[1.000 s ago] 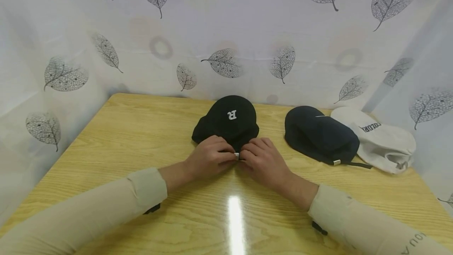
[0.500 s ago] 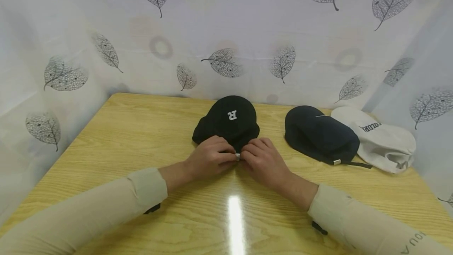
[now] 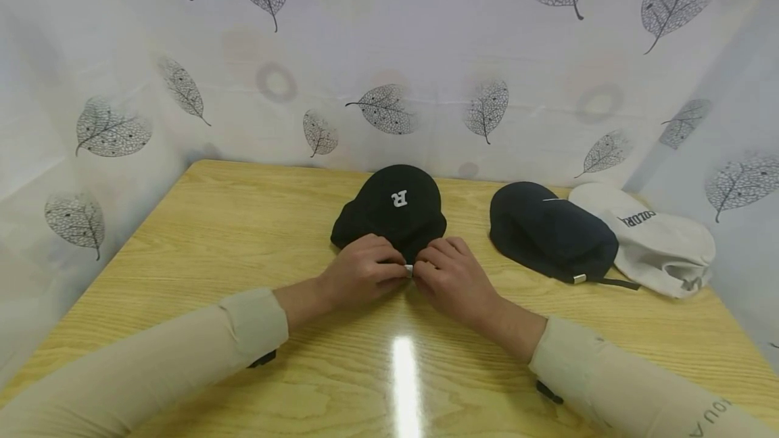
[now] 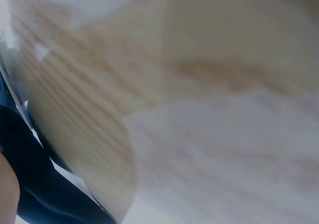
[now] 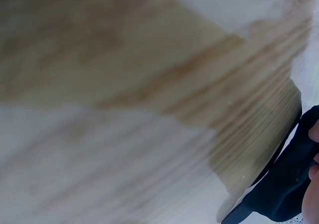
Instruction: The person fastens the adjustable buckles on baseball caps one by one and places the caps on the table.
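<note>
A black baseball cap (image 3: 398, 181) with a white letter R lies on the wooden table, the R tilted sideways. At its near edge a small silver strap buckle (image 3: 409, 270) shows between the two hands. From the left side my left hand (image 3: 364, 269) pinches the strap beside the buckle. My right hand (image 3: 455, 277) grips the strap from the right, fingers curled. Most of the strap is hidden by the fingers. Part of the black cap appears at the lower left of the left wrist view (image 4: 45, 189) and at the lower right of the right wrist view (image 5: 284, 184).
To the right lies a dark navy cap (image 3: 548, 228) with its strap end sticking out. It overlaps a white cap (image 3: 663, 242) with dark lettering. A leaf-print curtain (image 3: 426, 39) hangs behind the wooden table (image 3: 243, 222).
Both hands stay at the strap with barely any movement. The silver buckle has shifted very slightly toward the right hand's fingers. The caps on the right are unmoved.
</note>
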Motion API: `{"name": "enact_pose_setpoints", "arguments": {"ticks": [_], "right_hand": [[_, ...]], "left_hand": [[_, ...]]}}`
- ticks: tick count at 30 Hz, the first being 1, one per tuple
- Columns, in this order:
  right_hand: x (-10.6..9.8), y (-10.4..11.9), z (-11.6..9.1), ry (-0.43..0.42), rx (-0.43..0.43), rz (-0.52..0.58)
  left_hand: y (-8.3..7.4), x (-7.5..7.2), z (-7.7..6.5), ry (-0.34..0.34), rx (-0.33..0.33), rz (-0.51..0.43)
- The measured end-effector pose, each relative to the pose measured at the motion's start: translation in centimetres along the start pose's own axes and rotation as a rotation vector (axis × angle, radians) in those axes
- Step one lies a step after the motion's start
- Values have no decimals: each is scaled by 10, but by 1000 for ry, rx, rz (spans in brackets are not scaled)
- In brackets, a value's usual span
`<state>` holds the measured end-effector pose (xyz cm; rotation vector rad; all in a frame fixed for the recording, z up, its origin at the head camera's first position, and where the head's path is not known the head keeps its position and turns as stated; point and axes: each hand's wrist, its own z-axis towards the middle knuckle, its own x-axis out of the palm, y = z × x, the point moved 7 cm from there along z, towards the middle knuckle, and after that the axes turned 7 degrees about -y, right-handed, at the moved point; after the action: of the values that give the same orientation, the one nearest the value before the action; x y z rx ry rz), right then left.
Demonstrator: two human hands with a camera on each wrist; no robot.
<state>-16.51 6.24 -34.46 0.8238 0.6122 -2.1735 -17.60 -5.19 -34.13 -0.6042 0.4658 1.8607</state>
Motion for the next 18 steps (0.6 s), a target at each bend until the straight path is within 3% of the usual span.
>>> {"name": "enact_pose_setpoints", "arguments": {"ticks": [18], "right_hand": [[1,-3,-2,29,33,-17]], "left_hand": [[2,2,-1,9,-5,-1]]}}
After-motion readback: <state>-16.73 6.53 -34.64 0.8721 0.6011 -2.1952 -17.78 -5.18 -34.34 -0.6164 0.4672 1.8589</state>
